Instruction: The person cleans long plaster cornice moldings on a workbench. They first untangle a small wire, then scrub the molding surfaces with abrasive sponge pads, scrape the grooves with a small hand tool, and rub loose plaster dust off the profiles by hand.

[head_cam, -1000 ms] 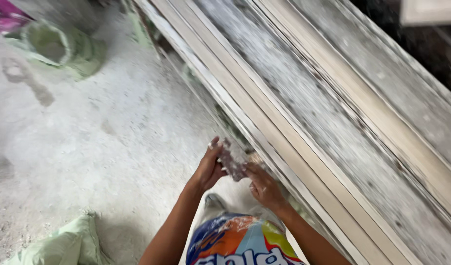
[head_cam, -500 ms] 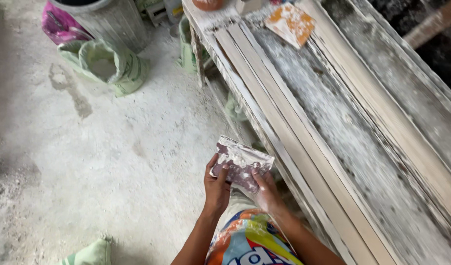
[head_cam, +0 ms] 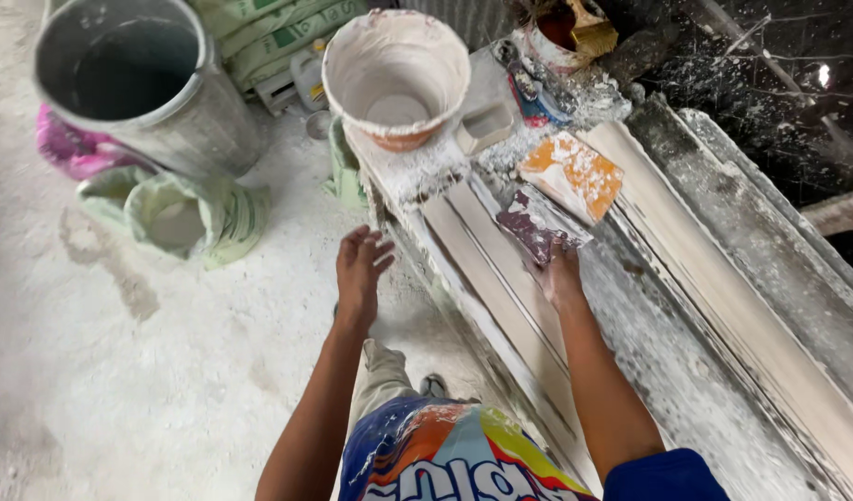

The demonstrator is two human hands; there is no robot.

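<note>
R hand (head_cam: 561, 274) grips purple sheet (head_cam: 536, 225), held over long moulding (head_cam: 501, 278) on bench. L hand (head_cam: 361, 264) spread, holds nothing. Risk: loose pinch lets sheet slip; its edge may snag orange pad (head_cam: 572, 173) nearby.

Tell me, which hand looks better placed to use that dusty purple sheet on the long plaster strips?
Probably the right hand: it already holds the purple sheet over the plaster strips. The left hand is open, empty, beside the bench.
</note>
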